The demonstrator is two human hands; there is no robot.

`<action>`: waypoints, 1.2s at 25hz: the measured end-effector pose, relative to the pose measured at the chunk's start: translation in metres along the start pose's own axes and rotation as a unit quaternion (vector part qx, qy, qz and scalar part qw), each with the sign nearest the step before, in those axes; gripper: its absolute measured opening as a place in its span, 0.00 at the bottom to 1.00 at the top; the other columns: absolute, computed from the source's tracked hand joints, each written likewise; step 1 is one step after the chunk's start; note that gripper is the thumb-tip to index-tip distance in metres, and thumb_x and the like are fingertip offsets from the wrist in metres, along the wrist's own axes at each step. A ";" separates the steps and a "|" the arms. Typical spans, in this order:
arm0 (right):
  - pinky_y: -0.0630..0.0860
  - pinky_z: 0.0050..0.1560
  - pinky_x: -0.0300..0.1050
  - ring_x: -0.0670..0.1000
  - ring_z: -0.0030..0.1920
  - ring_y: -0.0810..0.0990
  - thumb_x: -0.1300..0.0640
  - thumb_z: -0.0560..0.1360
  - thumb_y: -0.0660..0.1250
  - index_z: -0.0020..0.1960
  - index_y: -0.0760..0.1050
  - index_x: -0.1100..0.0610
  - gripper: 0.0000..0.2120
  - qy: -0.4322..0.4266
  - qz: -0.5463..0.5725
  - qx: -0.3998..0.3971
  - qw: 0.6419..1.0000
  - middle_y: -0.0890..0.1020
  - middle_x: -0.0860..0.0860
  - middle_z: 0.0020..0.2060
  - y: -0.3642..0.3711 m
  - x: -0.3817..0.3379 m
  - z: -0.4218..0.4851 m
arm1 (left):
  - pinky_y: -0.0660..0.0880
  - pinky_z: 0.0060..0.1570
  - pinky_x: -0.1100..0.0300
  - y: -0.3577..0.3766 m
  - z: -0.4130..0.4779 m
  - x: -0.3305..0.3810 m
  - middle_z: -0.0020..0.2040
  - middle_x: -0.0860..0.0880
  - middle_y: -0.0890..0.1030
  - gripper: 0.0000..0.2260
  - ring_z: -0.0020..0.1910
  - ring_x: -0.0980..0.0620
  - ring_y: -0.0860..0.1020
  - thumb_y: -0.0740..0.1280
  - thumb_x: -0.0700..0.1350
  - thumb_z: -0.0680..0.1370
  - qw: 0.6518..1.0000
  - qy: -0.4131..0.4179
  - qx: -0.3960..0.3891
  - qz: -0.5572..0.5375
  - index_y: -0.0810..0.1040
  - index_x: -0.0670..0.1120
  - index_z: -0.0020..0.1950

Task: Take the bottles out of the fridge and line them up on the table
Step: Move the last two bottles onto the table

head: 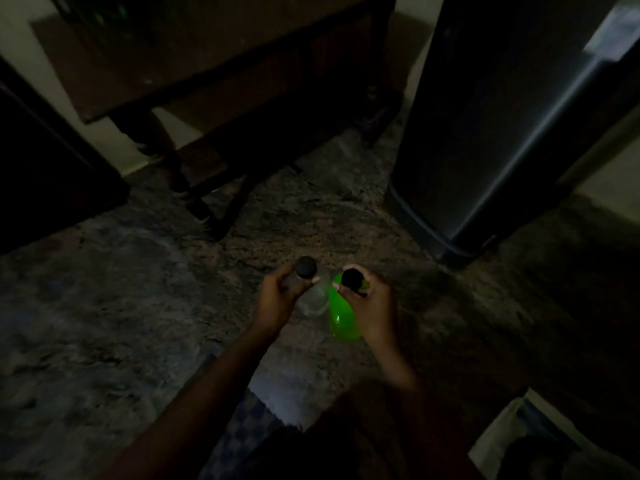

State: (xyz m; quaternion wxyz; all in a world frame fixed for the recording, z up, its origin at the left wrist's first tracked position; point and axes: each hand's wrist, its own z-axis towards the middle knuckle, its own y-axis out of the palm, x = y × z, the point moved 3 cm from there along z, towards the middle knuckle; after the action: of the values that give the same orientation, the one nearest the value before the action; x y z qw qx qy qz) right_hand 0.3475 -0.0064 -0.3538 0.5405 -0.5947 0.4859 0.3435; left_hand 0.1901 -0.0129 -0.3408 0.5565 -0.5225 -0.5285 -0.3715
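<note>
The room is dim. My left hand [277, 299] grips a clear bottle [314, 296] by its neck, just under its dark cap. My right hand [369, 303] grips a bright green bottle [341, 320] by its neck, below a black cap. Both bottles hang side by side over the speckled floor, nearly touching. A dark wooden table [194, 46] stands ahead at the top of the view, with faint green shapes on its far left corner. The dark fridge [502, 126] stands to the right with its door shut.
Dark furniture [41, 161] fills the left edge. The table's legs [207, 216] reach down to the stone floor ahead of me. A pale cloth or box [519, 438] lies at the lower right. Open floor lies between me and the table.
</note>
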 end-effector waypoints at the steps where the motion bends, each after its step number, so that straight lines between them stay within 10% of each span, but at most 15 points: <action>1: 0.78 0.55 0.53 0.54 0.51 0.81 0.53 0.64 0.75 0.53 0.80 0.55 0.18 -0.018 0.013 -0.006 1.000 0.83 0.55 0.50 -0.004 -0.023 0.007 | 0.74 0.42 0.74 -0.008 0.002 0.019 0.43 0.57 0.81 0.12 0.40 0.72 0.77 0.72 0.35 0.69 1.000 0.012 0.004 -0.010 0.79 0.41 0.52; 12: 0.68 0.33 0.29 0.35 0.27 0.73 0.61 0.68 0.74 0.49 0.79 0.52 0.12 -0.147 0.039 -0.115 0.982 0.78 0.51 0.40 0.037 -0.213 0.178 | 0.75 0.45 0.70 -0.071 0.173 0.133 0.45 0.48 0.82 0.09 0.43 0.65 0.79 0.68 0.35 0.72 0.991 0.119 0.019 -0.064 0.78 0.41 0.51; 18: 0.63 0.24 0.25 0.36 0.20 0.70 0.64 0.69 0.72 0.51 0.78 0.62 0.11 -0.194 0.038 -0.137 0.971 0.74 0.38 0.18 0.069 -0.300 0.303 | 0.76 0.53 0.54 -0.098 0.318 0.180 0.50 0.42 0.82 0.15 0.51 0.49 0.80 0.70 0.42 0.70 0.987 0.142 0.014 -0.078 0.79 0.41 0.55; 30: 0.72 0.44 0.38 0.40 0.40 0.76 0.63 0.69 0.71 0.46 0.77 0.50 0.10 -0.300 0.063 -0.277 0.911 0.80 0.50 0.44 0.146 -0.454 0.565 | 0.75 0.43 0.72 -0.128 0.577 0.265 0.39 0.64 0.84 0.12 0.43 0.67 0.79 0.68 0.35 0.72 0.962 0.214 0.161 -0.051 0.78 0.47 0.52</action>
State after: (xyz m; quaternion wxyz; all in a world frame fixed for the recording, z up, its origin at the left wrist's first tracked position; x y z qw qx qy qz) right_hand 0.1428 0.6474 -0.0768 0.4517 -0.5579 0.2230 0.6595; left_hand -0.0056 0.5634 -0.1183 0.7135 -0.3072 -0.4758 -0.4126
